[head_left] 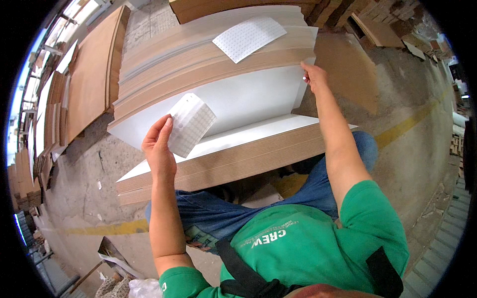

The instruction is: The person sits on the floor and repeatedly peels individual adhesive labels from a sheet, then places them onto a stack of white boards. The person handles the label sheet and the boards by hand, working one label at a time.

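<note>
My left hand [160, 144] is closed, pinching a sheet of small clear or white stickers [193, 124] by its edge, in front of the leaning boards. A row of cardboard sheets [213, 59] leans away from me, the nearest one a white-faced cardboard sheet [238, 99]. At that sheet's upper right corner my right hand [315, 78] is closed, its fingers curled at the edge. A small white spot shows by those fingers; I cannot make out what it is. Close to my knees lies a stack of white-topped cardboard sheets [238, 154].
On top of the leaning row rests a second white dotted sheet [249, 38]. Large brown cardboard sheets [94, 74] stand at the left. A brown cardboard box [218, 9] is at the far side. Yellow lines [412, 119] cross the concrete floor.
</note>
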### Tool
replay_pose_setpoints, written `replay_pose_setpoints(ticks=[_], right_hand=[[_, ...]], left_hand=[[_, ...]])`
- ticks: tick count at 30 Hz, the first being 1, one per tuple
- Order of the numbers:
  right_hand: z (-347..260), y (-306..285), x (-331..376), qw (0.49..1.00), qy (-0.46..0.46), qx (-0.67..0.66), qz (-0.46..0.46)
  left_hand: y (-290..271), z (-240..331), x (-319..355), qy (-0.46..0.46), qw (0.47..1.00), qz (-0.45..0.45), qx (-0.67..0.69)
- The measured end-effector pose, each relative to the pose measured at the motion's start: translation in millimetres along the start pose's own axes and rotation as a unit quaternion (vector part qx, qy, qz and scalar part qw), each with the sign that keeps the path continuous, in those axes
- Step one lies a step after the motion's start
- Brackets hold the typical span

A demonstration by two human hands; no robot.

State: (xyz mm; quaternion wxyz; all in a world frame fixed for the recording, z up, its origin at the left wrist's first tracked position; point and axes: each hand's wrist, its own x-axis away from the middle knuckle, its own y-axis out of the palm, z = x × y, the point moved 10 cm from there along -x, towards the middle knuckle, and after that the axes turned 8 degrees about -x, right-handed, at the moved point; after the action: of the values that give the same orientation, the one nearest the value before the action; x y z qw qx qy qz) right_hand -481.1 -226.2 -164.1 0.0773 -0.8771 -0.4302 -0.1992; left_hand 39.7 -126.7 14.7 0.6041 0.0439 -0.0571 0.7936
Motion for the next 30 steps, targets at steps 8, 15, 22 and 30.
replay_pose_setpoints(ticks=[8,15,22,30], right_hand=[[12,-11,3,0.996,0.007,0.082,-0.045],[6,-9,-7,0.99,-0.073,-0.009,0.116],[-7,-7,-15,0.992,-0.082,0.078,0.05],[-18,-2,7,0.995,-0.086,0.054,0.016]], left_hand=[[-1,6,5,0.005,1.0,-0.002,0.012],[-6,1,2,0.002,1.0,0.009,0.023],[3,6,2,0.007,1.0,-0.017,0.011],[1,5,4,0.001,1.0,-0.013,0.013]])
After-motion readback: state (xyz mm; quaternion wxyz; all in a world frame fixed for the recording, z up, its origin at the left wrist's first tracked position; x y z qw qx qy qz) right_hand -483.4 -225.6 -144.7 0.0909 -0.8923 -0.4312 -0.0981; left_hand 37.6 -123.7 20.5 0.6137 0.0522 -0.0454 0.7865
